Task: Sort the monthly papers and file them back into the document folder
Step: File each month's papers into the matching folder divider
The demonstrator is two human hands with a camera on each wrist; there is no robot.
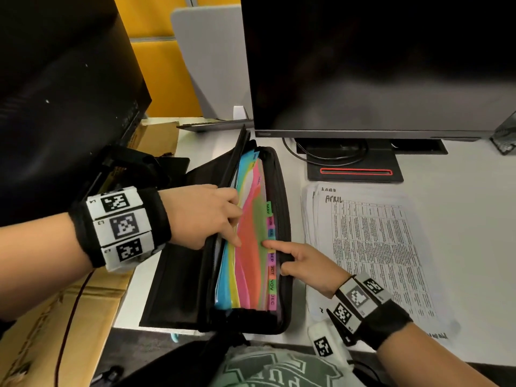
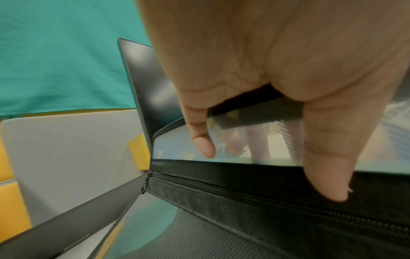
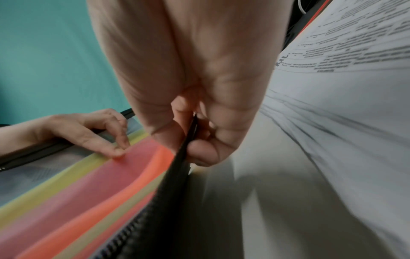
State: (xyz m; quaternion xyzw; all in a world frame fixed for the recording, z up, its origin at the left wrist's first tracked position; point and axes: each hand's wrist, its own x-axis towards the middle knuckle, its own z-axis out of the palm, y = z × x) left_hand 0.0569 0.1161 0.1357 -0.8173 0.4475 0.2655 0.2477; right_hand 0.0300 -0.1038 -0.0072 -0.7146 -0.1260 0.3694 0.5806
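A black zip document folder (image 1: 178, 277) lies open on the white desk. Its coloured dividers (image 1: 251, 255) carry month tabs from MAY to DEC. My left hand (image 1: 223, 219) reaches into the left side of the dividers. Its thumb (image 2: 328, 166) lies over the black zip rim (image 2: 244, 192), with the fingers behind a translucent divider (image 2: 175, 145). My right hand (image 1: 290, 261) pinches the right zip rim (image 3: 177, 168), and its forefinger tip rests on the green divider beside the tabs. The stack of printed papers (image 1: 377, 247), headed APRIL in handwriting, lies to the right of the folder.
A dark monitor (image 1: 377, 65) on a black stand (image 1: 354, 169) with cables stands behind the folder and papers. A black case (image 1: 55, 93) and a cardboard box (image 1: 42, 331) are at the left. The desk's front edge runs just below the folder.
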